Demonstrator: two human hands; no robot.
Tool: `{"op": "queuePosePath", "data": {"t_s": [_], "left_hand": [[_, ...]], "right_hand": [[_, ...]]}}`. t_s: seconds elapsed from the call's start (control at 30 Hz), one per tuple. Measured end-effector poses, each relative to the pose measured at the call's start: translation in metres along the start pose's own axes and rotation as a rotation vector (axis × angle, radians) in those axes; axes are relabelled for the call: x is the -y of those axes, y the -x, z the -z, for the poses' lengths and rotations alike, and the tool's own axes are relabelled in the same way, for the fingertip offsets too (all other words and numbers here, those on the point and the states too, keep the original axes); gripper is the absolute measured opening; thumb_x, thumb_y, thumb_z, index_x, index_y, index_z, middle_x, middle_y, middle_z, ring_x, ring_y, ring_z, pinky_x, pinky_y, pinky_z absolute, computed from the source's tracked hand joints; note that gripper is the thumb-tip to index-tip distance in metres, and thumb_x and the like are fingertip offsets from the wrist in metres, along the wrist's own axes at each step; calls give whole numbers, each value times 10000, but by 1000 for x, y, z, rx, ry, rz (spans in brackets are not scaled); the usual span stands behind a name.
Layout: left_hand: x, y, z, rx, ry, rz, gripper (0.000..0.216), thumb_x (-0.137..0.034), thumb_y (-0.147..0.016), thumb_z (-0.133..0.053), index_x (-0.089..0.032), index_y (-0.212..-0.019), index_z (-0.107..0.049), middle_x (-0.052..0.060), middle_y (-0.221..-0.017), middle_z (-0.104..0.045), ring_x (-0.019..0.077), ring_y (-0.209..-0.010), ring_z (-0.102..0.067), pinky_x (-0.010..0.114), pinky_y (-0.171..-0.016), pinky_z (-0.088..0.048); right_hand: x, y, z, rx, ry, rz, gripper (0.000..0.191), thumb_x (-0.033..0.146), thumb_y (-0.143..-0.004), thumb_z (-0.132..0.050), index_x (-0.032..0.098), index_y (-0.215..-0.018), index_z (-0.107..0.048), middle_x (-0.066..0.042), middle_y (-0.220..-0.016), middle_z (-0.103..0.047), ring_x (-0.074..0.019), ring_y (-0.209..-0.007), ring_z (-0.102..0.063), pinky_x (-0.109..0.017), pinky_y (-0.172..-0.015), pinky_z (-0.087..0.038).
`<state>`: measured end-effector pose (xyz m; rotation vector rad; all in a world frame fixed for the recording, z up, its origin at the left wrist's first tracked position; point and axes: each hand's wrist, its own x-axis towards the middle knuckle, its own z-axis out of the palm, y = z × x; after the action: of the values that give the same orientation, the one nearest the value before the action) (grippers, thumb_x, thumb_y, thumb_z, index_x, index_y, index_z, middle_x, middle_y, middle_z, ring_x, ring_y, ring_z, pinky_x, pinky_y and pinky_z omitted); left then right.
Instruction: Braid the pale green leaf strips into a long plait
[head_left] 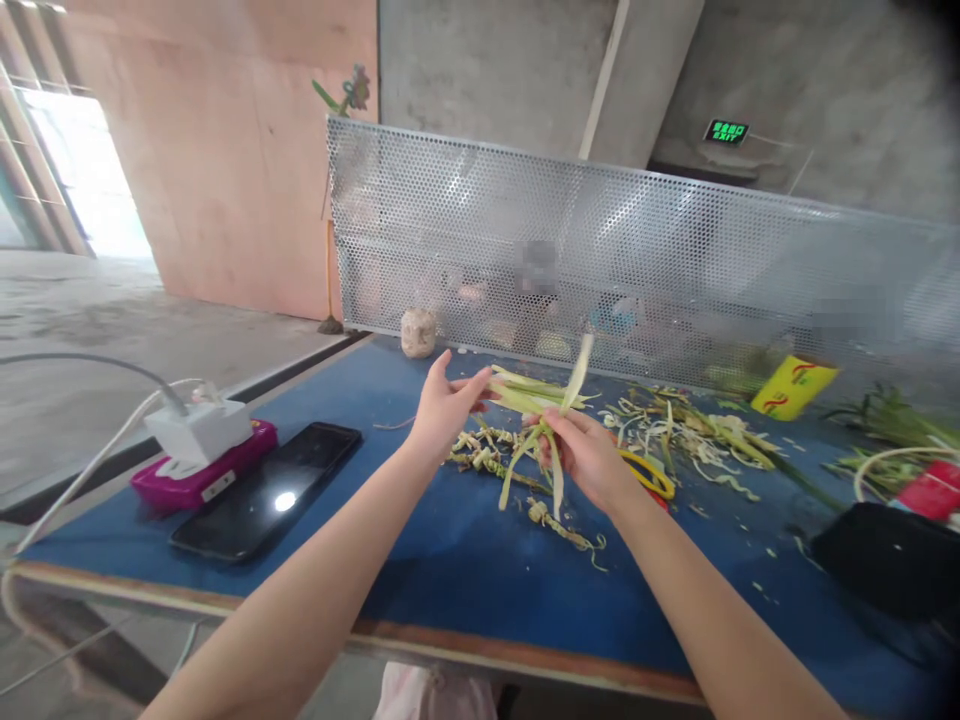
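With the right grip (590, 455), pinching pale leaf strips (525, 397) at the crossing; with the left grip (439, 408), touching the other end, impossible to tell whether pinching too. Apparently crossing or folding one strip around the rest; next, probably best to keep the crossing tight and draw the loose ends snug. Held between both grips, raised over the counter (465, 570), near twisted plant pieces (491, 460).
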<state>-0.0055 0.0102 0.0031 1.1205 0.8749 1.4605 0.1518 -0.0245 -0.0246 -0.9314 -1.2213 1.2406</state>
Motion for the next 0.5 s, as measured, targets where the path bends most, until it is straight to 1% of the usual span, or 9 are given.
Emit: {"op": "queuePosePath", "data": {"t_s": [0.07, 0.13, 0.17, 0.23, 0.27, 0.33, 0.37, 0.4, 0.5], "left_hand": [[7, 3, -4, 25, 44, 123, 745, -196, -793, -539, -117, -1363, -66, 52, -686, -654, 141, -595, -627, 240, -523, -469], [13, 8, -8, 119, 69, 302, 780, -140, -783, -537, -138, -1360, -13, 60, -726, -662, 151, -570, -634, 257, -513, -473], [15, 10, -8, 192, 93, 353, 780, -110, -758, -560, -144, -1354, -58, 69, -757, -667, 152, -590, -641, 264, -543, -483], [16, 15, -8, 365, 131, 397, 671, -61, -683, -629, -134, -1268, -307, 86, -814, -672, 144, -660, -647, 258, -620, -490], [15, 17, -7, 460, 140, 411, 602, -78, -661, -659, -139, -1201, -401, 92, -845, -671, 154, -713, -649, 263, -648, -489], [14, 19, -6, 564, 129, 410, 519, -122, -630, -701, -150, -1104, -491, 84, -843, -675, 164, -754, -646, 264, -649, -482], [13, 20, -6, 560, 105, 389, 537, -139, -620, -713, -156, -1108, -489, 70, -799, -679, 160, -733, -644, 253, -620, -472], [13, 20, -6, 522, 75, 359, 590, -141, -609, -722, -157, -1140, -465, 51, -735, -679, 148, -690, -639, 235, -582, -456], [14, 23, -9, 402, -4, 293, 813, -102, -560, -746, -129, -1260, -334, 0, -578, -652, 113, -573, -601, 201, -517, -401]], "right_hand": [[4, 0, 0, -2, -83, 61, 228, 390, -672, -637, 184, -770, -632, 15, -575, -537, -80, -490, -422, -219, -439, -338], [6, 0, -1, 23, -125, 154, 215, 331, -650, -669, 199, -812, -619, 8, -654, -567, -76, -503, -416, -216, -430, -320], [7, -1, 0, 25, -128, 198, 213, 302, -647, -675, 206, -826, -613, 4, -681, -575, -77, -509, -418, -219, -432, -319], [7, -2, 1, -6, -123, 260, 194, 268, -651, -673, 211, -822, -603, 0, -695, -585, -85, -523, -434, -228, -440, -325], [6, -3, 1, -29, -123, 278, 179, 262, -656, -669, 211, -812, -597, -1, -689, -587, -87, -524, -438, -230, -443, -325], [5, -4, 2, -63, -128, 293, 162, 256, -659, -666, 209, -791, -585, 0, -674, -590, -87, -520, -437, -228, -439, -318], [5, -4, 3, -73, -127, 295, 159, 255, -656, -667, 208, -782, -582, 1, -669, -589, -85, -515, -431, -226, -436, -313], [4, -4, 3, -79, -123, 295, 158, 255, -653, -669, 207, -774, -581, 2, -665, -587, -82, -509, -424, -224, -432, -307], [4, -5, 2, -99, -113, 301, 168, 263, -637, -675, 208, -767, -584, 9, -649, -574, -78, -496, -405, -225, -425, -301]]}}
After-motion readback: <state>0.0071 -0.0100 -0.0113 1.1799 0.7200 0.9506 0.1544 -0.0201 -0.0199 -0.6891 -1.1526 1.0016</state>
